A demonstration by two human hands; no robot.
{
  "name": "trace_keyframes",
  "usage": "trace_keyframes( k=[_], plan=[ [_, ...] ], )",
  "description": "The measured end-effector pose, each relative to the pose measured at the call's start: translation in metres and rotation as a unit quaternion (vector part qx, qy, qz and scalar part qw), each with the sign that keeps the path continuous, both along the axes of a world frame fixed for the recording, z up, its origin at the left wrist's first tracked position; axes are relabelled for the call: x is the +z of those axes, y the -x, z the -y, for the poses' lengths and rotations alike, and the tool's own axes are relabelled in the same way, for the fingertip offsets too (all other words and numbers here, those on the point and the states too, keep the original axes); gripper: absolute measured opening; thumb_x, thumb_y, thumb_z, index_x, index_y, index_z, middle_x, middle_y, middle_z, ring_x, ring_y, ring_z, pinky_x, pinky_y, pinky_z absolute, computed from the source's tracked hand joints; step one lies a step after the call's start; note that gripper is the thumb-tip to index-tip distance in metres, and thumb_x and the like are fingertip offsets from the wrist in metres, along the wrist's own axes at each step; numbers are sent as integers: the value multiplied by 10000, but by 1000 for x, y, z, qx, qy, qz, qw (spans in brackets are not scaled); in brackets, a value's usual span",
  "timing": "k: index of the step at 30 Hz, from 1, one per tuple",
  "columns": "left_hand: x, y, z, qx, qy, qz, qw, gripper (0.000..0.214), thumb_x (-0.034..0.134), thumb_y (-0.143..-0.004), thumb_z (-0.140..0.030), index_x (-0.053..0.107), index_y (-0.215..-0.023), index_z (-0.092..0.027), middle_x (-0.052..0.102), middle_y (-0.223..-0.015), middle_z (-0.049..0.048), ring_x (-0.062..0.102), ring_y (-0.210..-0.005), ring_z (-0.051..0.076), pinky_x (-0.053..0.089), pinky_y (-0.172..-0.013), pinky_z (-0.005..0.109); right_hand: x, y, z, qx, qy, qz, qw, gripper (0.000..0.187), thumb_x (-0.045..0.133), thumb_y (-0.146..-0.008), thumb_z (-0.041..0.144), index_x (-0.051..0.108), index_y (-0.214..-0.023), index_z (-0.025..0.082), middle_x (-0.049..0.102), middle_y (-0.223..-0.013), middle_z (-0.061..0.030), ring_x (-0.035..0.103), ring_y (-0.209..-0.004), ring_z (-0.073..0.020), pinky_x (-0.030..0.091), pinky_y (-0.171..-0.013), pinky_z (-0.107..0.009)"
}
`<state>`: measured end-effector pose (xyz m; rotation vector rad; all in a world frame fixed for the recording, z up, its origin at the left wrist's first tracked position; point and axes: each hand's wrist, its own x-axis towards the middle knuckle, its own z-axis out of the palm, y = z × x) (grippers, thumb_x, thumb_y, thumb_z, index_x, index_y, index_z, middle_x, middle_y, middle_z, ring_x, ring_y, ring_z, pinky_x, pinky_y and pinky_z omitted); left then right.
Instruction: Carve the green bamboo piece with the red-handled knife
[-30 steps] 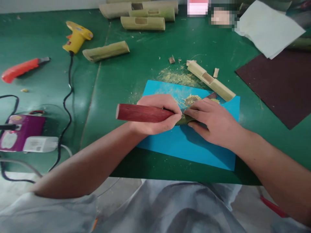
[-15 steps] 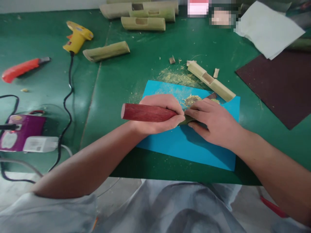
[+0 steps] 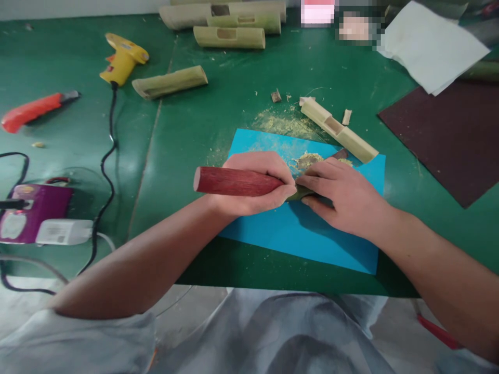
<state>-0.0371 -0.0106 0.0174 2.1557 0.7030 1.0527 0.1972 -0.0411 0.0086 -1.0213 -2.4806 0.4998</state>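
My left hand [image 3: 255, 160] is closed around a thick dark-red wooden tool handle [image 3: 237, 182]. The tool's working end is hidden by my fingers, so its kind does not show. Under my right hand [image 3: 343, 197], whose fingers are bent and pressed down, lies a greenish bamboo piece [image 3: 299, 193], mostly covered. The fingertips of both hands almost meet over it. Beneath them lies a blue sheet [image 3: 312, 239], with pale shavings [image 3: 312, 160] just beyond my right fingers. Past these, a notched bamboo piece [image 3: 335, 126] rests partly on the sheet's far edge.
Several cut bamboo tubes [image 3: 241, 38] lie at the back, another bamboo tube [image 3: 171, 83] nearer. At left are a yellow glue gun [image 3: 123, 59] with its cord, a red-handled cutter [image 3: 33, 111] and a purple box [image 3: 42, 208]. A dark brown sheet [image 3: 448, 140] and white paper [image 3: 432, 49] lie right.
Both hands keep their places and grips, with the red handle at nearly the same angle. The view has shifted very slightly.
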Motion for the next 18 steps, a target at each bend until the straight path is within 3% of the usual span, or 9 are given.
trace_keyframes(
  k=[4,8,14,18],
  plan=[
    [4,-3,1,-26,-5,4,1000,76,764,-846,-220,711,-804,-255,753,-778,2,718,-725,158,564,-693,289,1,0,0,3,4,2,1000,264,547,-979,266,720,-1156,174,704,-1062,-131,607,-1003,-308,485,-840,-465],
    [1,-8,-1,-42,-27,23,998,145,733,-827,-228,658,-707,-256,696,-684,1,649,-624,152,531,-610,313,1,1,0,-2,-3,8,1000,259,535,-981,264,732,-1127,181,705,-1069,-135,609,-1007,-311,492,-852,-476],
    [-9,-3,-2,-18,-33,6,999,279,646,-852,-337,551,-604,-251,579,-537,6,541,-488,142,451,-464,313,2,1,2,-13,-10,17,1000,253,543,-982,264,735,-1129,193,713,-1100,-137,623,-1023,-317,506,-867,-491],
    [-9,0,-1,-25,-65,39,997,247,651,-857,-286,547,-636,-245,557,-538,-4,515,-470,126,419,-441,293,2,2,3,-19,-19,23,999,252,548,-988,271,734,-1133,182,718,-1104,-127,636,-1034,-312,516,-884,-478]
  ],
)
